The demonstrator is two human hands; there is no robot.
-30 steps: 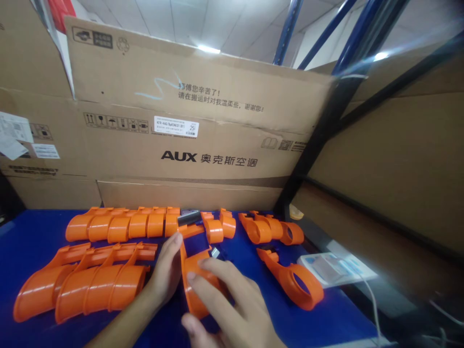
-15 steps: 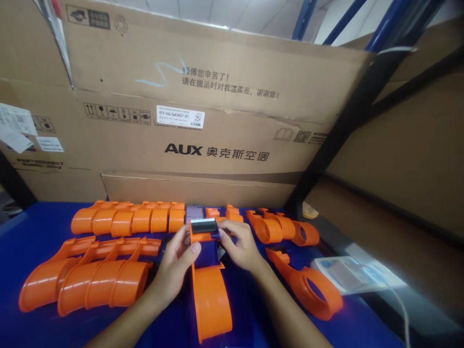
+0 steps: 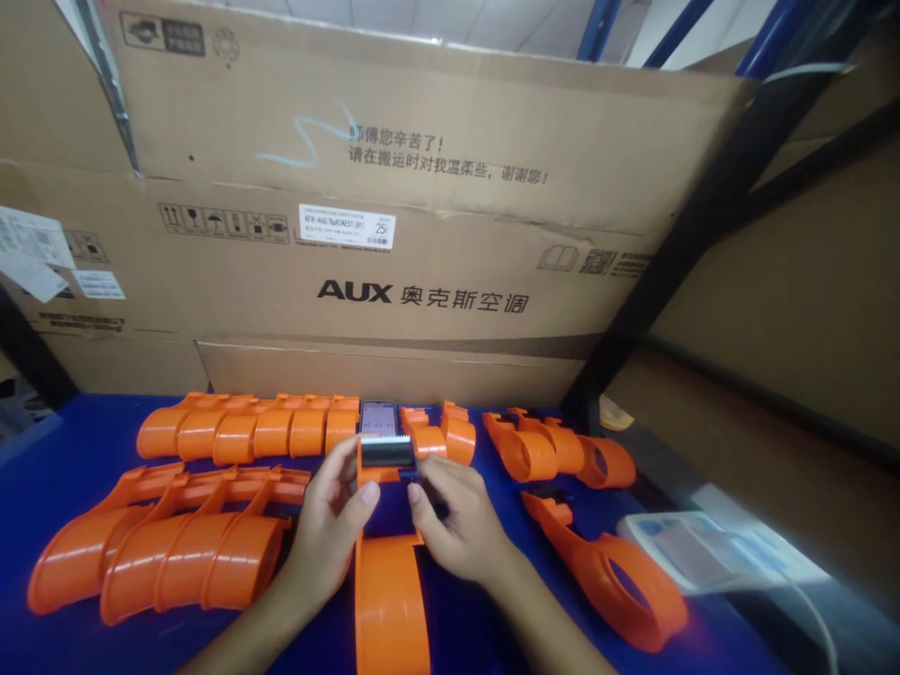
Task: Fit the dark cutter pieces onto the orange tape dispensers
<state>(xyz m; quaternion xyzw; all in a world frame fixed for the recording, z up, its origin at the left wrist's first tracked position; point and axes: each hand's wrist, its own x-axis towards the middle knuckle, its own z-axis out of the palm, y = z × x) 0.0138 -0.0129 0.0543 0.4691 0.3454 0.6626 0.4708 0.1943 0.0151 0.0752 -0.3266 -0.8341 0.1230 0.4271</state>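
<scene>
An orange tape dispenser (image 3: 392, 600) with a black roller and a white toothed edge lies in front of me at the centre, its head pointing away. My left hand (image 3: 334, 520) grips the left side of its head, thumb on the orange frame. On the right side, my right hand (image 3: 457, 516) has its thumb and fingers pressed together at a small dark blue part (image 3: 408, 476) by the roller. The far fingertips of both hands are partly hidden.
More orange dispensers stand in rows at the left (image 3: 189, 553) and right (image 3: 611, 572). A phone (image 3: 378, 418) stands behind my hands. A white box with a cable (image 3: 703, 553) is at right. Cardboard (image 3: 422, 234) walls the back of the blue table (image 3: 77, 422).
The dispenser and both hands have shifted slightly left and down in view. My right thumb has moved lower along the head's side. The camera view has also shifted a little.
</scene>
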